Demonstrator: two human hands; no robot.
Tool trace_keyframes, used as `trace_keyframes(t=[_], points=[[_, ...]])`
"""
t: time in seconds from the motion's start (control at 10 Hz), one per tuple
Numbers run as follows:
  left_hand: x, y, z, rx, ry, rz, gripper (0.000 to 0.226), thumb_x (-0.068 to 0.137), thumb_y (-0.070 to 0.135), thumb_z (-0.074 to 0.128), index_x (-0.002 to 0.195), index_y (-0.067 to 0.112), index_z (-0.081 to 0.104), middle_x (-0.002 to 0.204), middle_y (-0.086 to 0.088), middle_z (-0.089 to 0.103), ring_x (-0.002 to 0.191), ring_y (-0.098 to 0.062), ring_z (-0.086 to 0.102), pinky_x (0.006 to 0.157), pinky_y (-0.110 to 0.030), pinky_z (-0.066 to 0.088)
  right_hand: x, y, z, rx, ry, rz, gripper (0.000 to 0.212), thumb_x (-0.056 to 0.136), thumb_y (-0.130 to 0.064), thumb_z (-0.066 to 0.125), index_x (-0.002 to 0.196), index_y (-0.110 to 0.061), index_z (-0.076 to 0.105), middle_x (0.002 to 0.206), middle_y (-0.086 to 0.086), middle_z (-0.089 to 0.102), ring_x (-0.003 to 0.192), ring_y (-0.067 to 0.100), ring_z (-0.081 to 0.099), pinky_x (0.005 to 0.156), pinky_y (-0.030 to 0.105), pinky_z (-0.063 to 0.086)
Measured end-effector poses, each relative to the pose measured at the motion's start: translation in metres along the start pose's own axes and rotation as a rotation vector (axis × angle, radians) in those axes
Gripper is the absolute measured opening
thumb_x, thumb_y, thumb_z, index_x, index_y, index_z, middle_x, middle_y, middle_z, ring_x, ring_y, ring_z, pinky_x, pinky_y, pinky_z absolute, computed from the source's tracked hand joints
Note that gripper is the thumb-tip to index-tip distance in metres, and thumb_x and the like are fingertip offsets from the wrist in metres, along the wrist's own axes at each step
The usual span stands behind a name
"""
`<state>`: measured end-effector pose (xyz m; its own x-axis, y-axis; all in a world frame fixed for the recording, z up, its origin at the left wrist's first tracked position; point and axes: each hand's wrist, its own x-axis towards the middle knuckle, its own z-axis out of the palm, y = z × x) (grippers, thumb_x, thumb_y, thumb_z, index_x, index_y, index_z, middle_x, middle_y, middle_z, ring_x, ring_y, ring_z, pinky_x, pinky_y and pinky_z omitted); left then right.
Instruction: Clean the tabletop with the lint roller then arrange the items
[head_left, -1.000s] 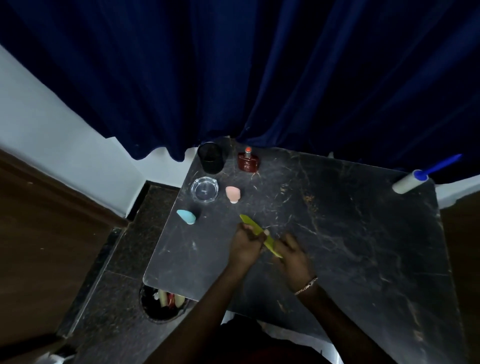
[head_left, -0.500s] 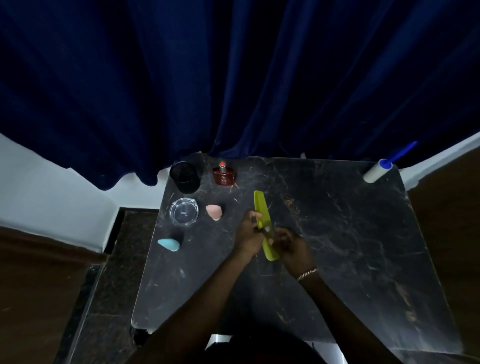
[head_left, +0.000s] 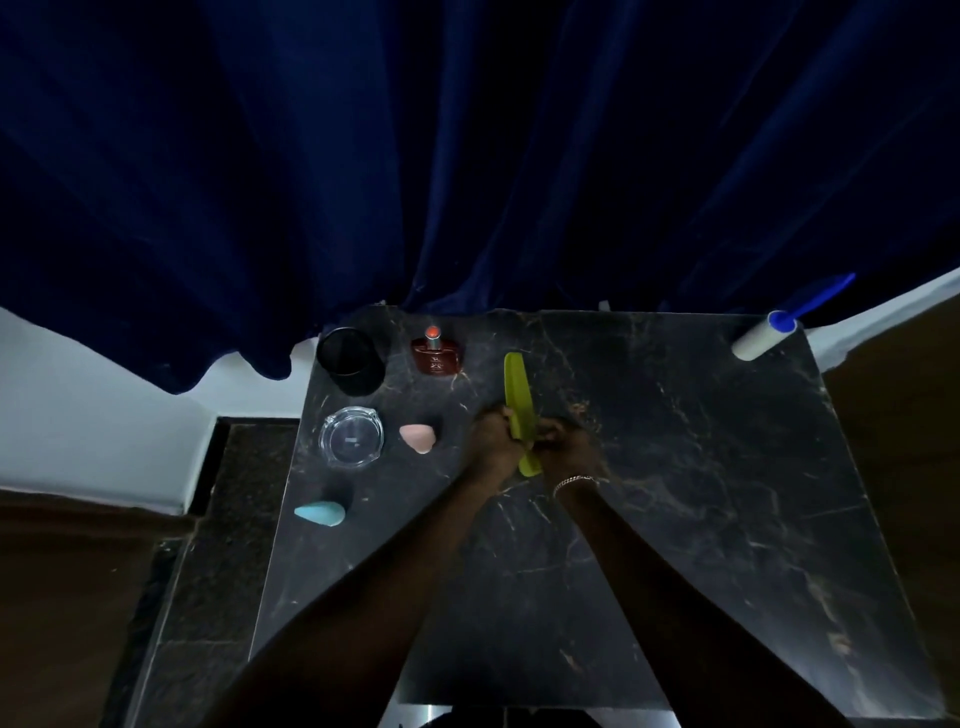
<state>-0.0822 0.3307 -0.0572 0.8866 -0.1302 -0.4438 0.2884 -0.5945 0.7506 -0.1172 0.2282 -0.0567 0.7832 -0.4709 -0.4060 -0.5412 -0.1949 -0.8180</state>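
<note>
comb (head_left: 518, 395) middle hidden by hands, bottle (head_left: 437, 355) label unreadable

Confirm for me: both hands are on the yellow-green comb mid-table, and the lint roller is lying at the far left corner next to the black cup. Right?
Not quite. The head view shows the lint roller at the far right corner, well away from the black cup. The rest holds: left hand and right hand both grip the yellow-green comb mid-table.

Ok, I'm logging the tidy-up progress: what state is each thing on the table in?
lint roller: lying at the far right corner, untouched
green comb: gripped by left hand and right hand
black cup: upright
perfume bottle: upright
glass ashtray: looks empty
pink sponge: lying on its side
blue sponge: lying on its side
</note>
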Motion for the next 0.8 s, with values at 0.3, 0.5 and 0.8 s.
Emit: trace_keyframes(t=[0.3, 0.5, 0.8], points=[[0.012, -0.014, 0.016, 0.063, -0.041, -0.001, 0.036, 0.085, 0.005, 0.069, 0.121, 0.002, 0.068, 0.126, -0.018, 0.064, 0.118, -0.033, 0.063, 0.105, -0.043, 0.048, 0.018, 0.017, -0.003, -0.384, -0.163, -0.015, 0.03, 0.09, -0.012, 0.069, 0.118, -0.006, 0.074, 0.108, 0.018, 0.076, 0.105, 0.029, 0.072, 0.095, 0.042, 0.055], [-0.013, -0.007, 0.007, 0.162, -0.028, 0.087, 0.037, 0.099, 0.008, 0.054, 0.135, 0.007, 0.063, 0.133, -0.018, 0.061, 0.121, -0.034, 0.061, 0.108, -0.045, 0.047, 0.0, 0.016, -0.029, -0.48, -0.165, -0.167, 0.028, 0.097, -0.013, 0.057, 0.121, -0.003, 0.069, 0.122, 0.019, 0.07, 0.117, 0.033, 0.065, 0.104, 0.038, 0.049], [-0.091, 0.034, -0.016, 0.41, 0.204, 0.404, 0.038, 0.104, 0.02, 0.049, 0.139, 0.006, 0.055, 0.135, -0.013, 0.059, 0.12, -0.031, 0.06, 0.102, -0.041, 0.046, -0.043, -0.007, -0.108, -0.643, -0.054, -0.555, 0.063, 0.095, -0.044, 0.059, 0.148, -0.012, 0.047, 0.15, 0.008, 0.048, 0.14, 0.029, 0.043, 0.116, 0.036, 0.037]])
